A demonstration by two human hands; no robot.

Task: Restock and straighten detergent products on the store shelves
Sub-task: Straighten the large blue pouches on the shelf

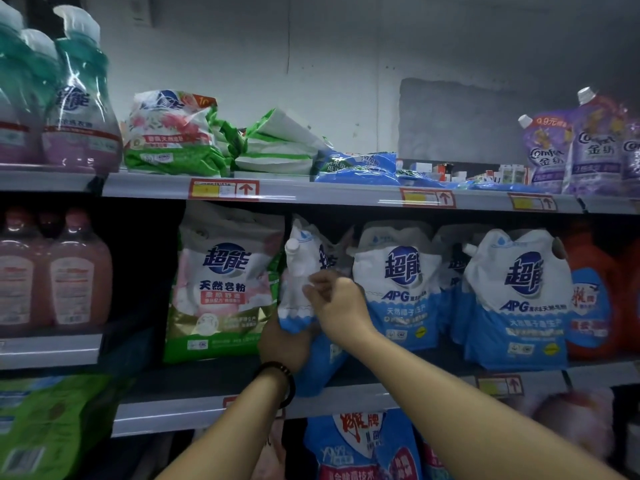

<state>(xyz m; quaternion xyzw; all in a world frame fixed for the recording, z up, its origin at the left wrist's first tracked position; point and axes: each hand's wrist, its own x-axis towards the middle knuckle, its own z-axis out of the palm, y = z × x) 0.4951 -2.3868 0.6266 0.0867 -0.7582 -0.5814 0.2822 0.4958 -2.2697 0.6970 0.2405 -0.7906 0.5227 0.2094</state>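
Standing tall but turned sideways, a blue and white detergent pouch (300,282) is held at the front edge of the middle shelf (346,396). Its bottom is gripped from below by the left hand (285,344), and its front is pinched higher up by the right hand (337,301). Both hands are touching it, the right one nearer its cap. It is squeezed between a green bag (225,285) and a facing pouch (398,289). It probably needs to be turned to face out. Not much room is left beside it.
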